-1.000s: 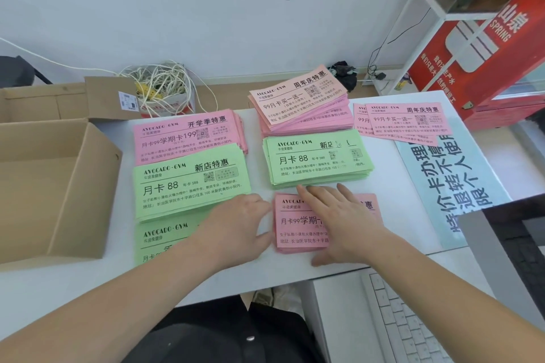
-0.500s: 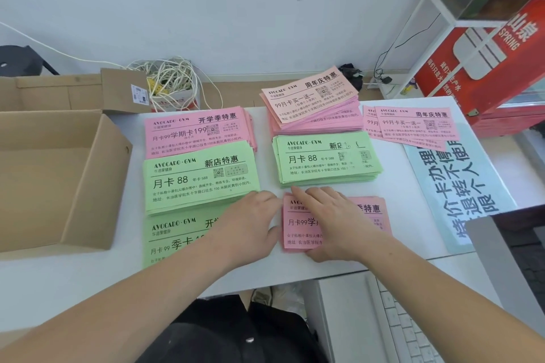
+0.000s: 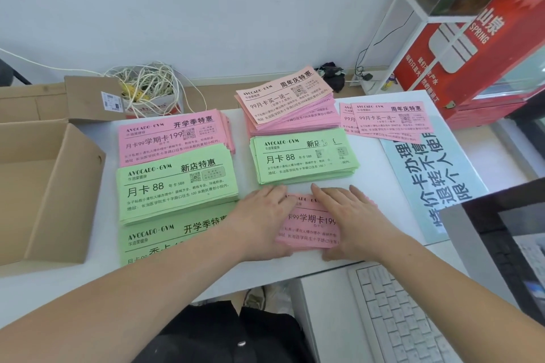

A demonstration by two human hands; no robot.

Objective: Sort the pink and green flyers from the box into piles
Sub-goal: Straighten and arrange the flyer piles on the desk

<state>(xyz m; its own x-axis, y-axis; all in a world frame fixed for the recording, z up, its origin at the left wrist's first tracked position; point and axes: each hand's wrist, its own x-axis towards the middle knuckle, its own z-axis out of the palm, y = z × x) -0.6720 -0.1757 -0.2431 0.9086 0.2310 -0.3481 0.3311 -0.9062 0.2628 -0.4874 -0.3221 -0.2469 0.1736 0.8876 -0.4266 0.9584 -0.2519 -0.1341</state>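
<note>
White desk (image 3: 206,280) against a pale wall; flyers lie on it in separate piles.

Hands: left hand (image 3: 265,218) and right hand (image 3: 351,221) lie flat, fingers straight and apart, one on each short end of a thin pink pile (image 3: 309,227). Neither hand curls round anything. The pile sits between the palms, near the desk's front edge.

Risks (judgement):
- Thin paper. Pressing inward from both ends could buckle the sheets rather than square them.
- A pull toward the body could send sheets off the front edge onto the keyboard (image 3: 398,318) below the right wrist.
- Left forearm crosses a green pile (image 3: 165,236); dragging the arm could fan it.
- Beyond the fingertips, just past the green stack (image 3: 303,159), the tall pink stack (image 3: 289,103) has its top sheets skewed; a knock could make it slide.

Containers:
- Cardboard box (image 3: 59,200), well left of the left hand, open top. Only bare cardboard shows inside; the near-left corner is out of frame.
- Small carton (image 3: 147,91), far left beyond the piles, holds a tangle of pale cord.
</note>
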